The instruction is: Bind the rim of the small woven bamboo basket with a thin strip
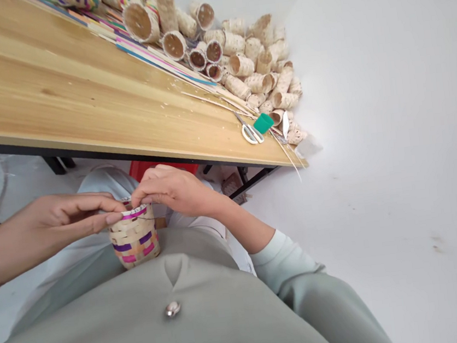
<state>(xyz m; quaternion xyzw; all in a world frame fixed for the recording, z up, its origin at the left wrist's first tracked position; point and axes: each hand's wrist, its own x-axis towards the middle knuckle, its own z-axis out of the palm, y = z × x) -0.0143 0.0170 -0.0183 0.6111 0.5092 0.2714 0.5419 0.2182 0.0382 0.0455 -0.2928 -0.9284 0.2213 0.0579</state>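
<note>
A small woven basket (135, 244) of pale strips with pink, purple and orange bands rests on my lap, below the table edge. My left hand (58, 221) grips its rim from the left, fingers curled over the top. My right hand (175, 190) is closed at the rim from the right, fingertips pinching a strip there. What the right fingers pinch is too small to name beyond the rim itself.
A wooden table (59, 97) runs across the top. A pile of pale woven baskets (249, 64) fills its far right end. Coloured strips (158, 58) lie along it, with scissors (251, 131) and a green object (263, 123) near the front edge. The floor at right is white.
</note>
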